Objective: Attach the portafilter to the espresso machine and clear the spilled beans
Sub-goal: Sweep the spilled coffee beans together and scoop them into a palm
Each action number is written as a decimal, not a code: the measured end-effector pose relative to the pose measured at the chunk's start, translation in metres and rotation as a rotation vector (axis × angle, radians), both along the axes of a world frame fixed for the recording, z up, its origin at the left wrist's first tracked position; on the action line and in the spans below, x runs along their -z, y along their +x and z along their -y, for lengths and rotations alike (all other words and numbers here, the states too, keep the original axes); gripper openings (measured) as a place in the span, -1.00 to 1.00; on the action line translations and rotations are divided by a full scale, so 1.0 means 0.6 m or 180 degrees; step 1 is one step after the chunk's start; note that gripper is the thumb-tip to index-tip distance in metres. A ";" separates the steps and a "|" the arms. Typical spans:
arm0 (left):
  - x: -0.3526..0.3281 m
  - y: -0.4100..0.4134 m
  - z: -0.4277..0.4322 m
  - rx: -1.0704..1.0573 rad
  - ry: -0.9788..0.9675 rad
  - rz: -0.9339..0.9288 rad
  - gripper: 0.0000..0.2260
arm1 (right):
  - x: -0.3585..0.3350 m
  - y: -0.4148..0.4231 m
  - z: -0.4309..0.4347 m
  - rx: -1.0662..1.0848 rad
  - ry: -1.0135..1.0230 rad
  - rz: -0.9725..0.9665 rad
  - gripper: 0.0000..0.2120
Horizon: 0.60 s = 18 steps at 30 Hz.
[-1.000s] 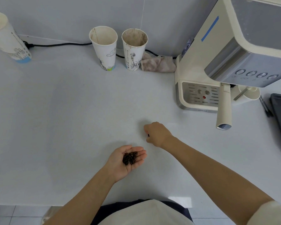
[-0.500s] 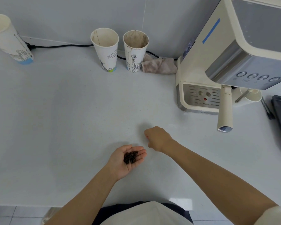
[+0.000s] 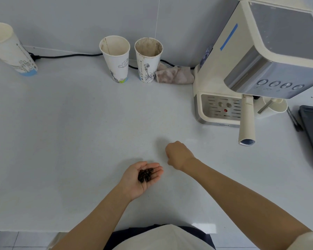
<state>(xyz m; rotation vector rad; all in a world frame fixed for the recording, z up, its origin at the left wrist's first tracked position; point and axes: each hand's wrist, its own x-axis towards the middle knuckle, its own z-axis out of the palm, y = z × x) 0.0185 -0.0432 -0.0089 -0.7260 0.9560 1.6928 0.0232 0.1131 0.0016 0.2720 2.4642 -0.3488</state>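
A small heap of dark beans (image 3: 145, 175) lies in the cupped, palm-up left hand (image 3: 141, 178), fingers apart. At two o'clock the right hand (image 3: 178, 154) is fisted over the white counter (image 3: 70, 141); further at two o'clock, the portafilter (image 3: 246, 121) sits on the espresso machine (image 3: 242, 69). Two paper cups (image 3: 148, 60) stand at twelve.

Three paper cups (image 3: 116, 58), crumpled cloth (image 3: 174, 75), black power cord (image 3: 67, 55) along the white countertop's (image 3: 70, 132) back.
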 end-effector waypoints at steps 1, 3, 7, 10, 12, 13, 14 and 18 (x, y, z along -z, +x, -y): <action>0.001 0.000 -0.001 0.0003 0.0000 -0.0007 -0.53 | 0.001 0.001 -0.003 0.0020 -0.0016 -0.0016 -0.57; 0.002 0.001 -0.001 0.0009 0.0006 -0.0011 -0.53 | -0.002 0.003 -0.007 0.0092 -0.0094 -0.0001 -0.58; 0.002 0.005 -0.004 0.0000 0.0036 0.0009 -0.54 | -0.031 0.004 0.003 0.0112 -0.0505 -0.0168 -0.67; -0.003 0.008 -0.006 -0.0060 0.0030 0.0048 -0.58 | -0.064 0.006 0.025 -0.0008 -0.0870 -0.0355 -0.88; -0.009 0.008 -0.006 -0.0120 -0.0030 0.0050 -0.69 | -0.076 0.011 0.041 -0.0098 -0.1028 -0.0432 -0.84; -0.012 0.009 -0.006 -0.0153 -0.0029 0.0032 -0.75 | -0.083 0.013 0.049 -0.0121 -0.1073 -0.0460 -0.86; -0.014 0.010 -0.005 -0.0197 0.0005 0.0009 -0.78 | -0.086 0.016 0.055 -0.0130 -0.1086 -0.0444 -0.85; -0.026 0.018 0.004 -0.0428 0.0194 -0.0050 -0.78 | -0.092 0.025 0.072 -0.0200 -0.1082 -0.0461 -0.83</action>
